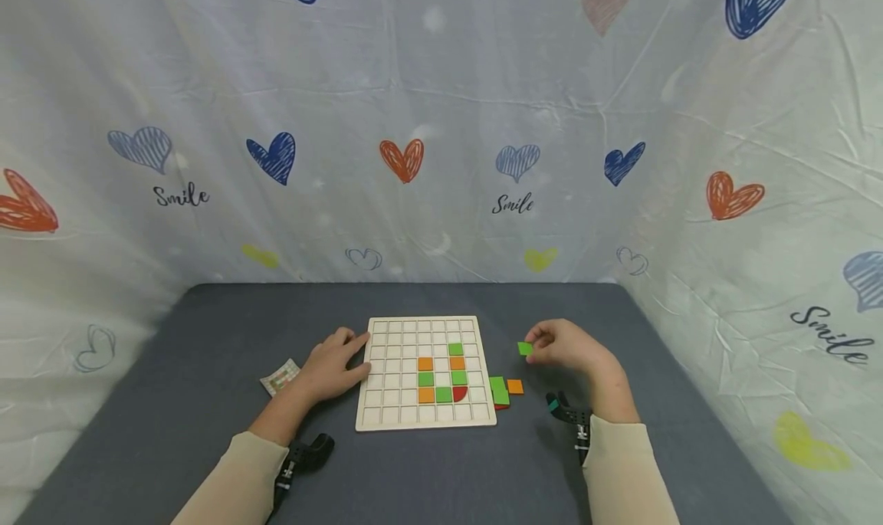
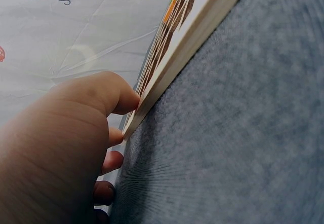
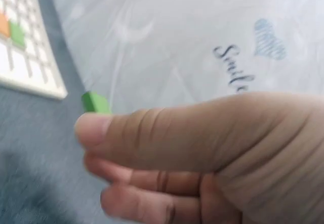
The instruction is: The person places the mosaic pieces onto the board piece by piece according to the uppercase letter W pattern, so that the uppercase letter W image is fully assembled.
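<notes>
A pale wooden grid board (image 1: 389, 356) lies on the table, with several green squares, orange squares (image 1: 425, 364) and a red rounded piece (image 1: 460, 394) in its cells. My left hand (image 1: 329, 368) rests at the board's left side, thumb and index fingertips touching the edge, as the left wrist view also shows. To the right of the board, my right hand (image 1: 569, 346) pinches a small green square tile (image 1: 524, 349) between thumb and fingers. In the right wrist view that green tile (image 3: 96, 103) sticks out beyond the thumb tip.
Beside the board's right edge lie loose green tiles (image 1: 499, 390), a red piece (image 1: 502, 407) partly under them, and an orange tile (image 1: 515, 387). A small patterned card (image 1: 279, 377) sits near my left wrist. A curtain with printed hearts hangs behind the dark table (image 1: 428, 479).
</notes>
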`<state>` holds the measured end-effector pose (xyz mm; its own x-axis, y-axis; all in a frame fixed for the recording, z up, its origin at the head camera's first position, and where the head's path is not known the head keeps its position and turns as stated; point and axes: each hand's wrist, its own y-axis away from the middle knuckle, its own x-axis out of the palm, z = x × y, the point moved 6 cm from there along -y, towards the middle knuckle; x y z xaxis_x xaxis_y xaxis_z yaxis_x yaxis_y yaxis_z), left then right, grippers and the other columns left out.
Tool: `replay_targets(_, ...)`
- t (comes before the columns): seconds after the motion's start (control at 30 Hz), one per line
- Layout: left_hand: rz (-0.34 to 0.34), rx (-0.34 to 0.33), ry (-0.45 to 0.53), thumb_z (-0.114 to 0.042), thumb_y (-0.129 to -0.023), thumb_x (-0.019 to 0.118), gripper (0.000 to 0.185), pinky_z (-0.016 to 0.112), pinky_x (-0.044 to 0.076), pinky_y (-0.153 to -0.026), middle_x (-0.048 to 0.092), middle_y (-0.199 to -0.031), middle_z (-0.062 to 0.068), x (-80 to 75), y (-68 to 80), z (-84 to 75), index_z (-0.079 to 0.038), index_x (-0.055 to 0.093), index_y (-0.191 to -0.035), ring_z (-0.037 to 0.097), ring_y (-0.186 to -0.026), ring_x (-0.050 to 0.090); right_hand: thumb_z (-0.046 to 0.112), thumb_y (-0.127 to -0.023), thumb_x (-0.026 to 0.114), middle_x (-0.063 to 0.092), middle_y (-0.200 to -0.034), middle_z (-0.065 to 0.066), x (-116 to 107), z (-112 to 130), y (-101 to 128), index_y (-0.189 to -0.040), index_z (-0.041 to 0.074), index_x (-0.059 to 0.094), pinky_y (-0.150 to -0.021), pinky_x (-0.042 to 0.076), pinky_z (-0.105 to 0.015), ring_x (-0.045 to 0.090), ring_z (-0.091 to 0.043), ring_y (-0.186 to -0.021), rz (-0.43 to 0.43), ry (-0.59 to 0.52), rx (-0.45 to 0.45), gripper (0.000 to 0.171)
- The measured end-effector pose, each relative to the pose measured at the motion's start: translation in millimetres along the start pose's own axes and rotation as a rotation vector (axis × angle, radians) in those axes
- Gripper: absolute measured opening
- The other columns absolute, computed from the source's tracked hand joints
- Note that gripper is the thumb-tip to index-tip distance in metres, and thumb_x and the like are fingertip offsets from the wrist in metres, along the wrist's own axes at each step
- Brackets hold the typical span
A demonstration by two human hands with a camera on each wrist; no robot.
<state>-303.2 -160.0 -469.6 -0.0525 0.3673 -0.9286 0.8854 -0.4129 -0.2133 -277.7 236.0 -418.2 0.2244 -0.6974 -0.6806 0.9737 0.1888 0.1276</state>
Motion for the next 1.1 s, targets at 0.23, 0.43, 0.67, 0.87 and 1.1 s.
replay_targets(0.23, 0.007, -0.003, 0.024, -0.039, -0.091, 0.059, 0.061, 0.049, 0.035, -0.082, 0.045, -0.121, 0.012, -1.5, 1.1, -1.5, -0.01, 0.044, -0.143, 0.026, -0.101, 0.046, 0.023, -0.081, 0.075, 0.062, -0.088, -0.003, -7.7, 29.2, 9.6, -0.102, 0.013, 0.066, -0.074, 0.048, -0.039, 0.06, -0.023, -0.081, -0.043, -0.054, -0.094, 0.025)
replay_targets(0.43, 0.002, 0.004, 0.033, -0.037, -0.091, 0.059, 0.061, 0.049, 0.035, -0.081, 0.045, -0.12, 0.012, -3.6, 2.4, -3.2, -0.008, 0.044, -0.142, 0.025, -0.1, 0.046, 0.026, -0.081, 0.075, 0.062, -0.087, -0.003, 0.4, 58.4, 14.7, -0.104, 0.014, 0.068, -0.073, 0.048, -0.035, 0.058, -0.02, -0.08, -0.05, -0.072, -0.171, 0.026)
replay_targets(0.67, 0.004, 0.007, 0.029, -0.037, -0.091, 0.058, 0.06, 0.047, 0.034, -0.08, 0.045, -0.119, 0.012, -3.6, 2.1, -3.7, -0.009, 0.044, -0.142, 0.024, -0.098, 0.045, 0.025, -0.081, 0.075, 0.062, -0.084, 0.001, 23.0, 93.4, 17.7, -0.101, 0.018, 0.069, -0.065, 0.047, -0.034, 0.056, -0.019, -0.072, -0.079, -0.077, -0.214, 0.022)
replay_targets(0.87, 0.012, 0.002, 0.033, -0.037, -0.091, 0.058, 0.06, 0.047, 0.034, -0.08, 0.044, -0.12, 0.012, -2.6, 1.6, -3.5, -0.009, 0.044, -0.142, 0.024, -0.099, 0.045, 0.03, -0.078, 0.077, 0.05, -0.073, 0.001, 50.2, 113.9, 16.8, -0.096, 0.023, 0.069, -0.05, 0.035, -0.028, 0.033, -0.013, -0.049, -0.08, -0.104, -0.25, 0.021)
replay_targets(1.1, 0.009, 0.003, 0.019, -0.038, -0.091, 0.058, 0.061, 0.045, 0.034, -0.079, 0.045, -0.118, 0.011, -3.2, 1.3, -2.7, -0.009, 0.044, -0.143, 0.024, -0.097, 0.045, 0.031, -0.077, 0.078, 0.038, -0.068, 0.003, 87.2, 125.1, 13.2, -0.097, 0.023, 0.07, -0.045, 0.026, -0.026, 0.021, -0.012, -0.047, -0.018, -0.164, -0.259, 0.023)
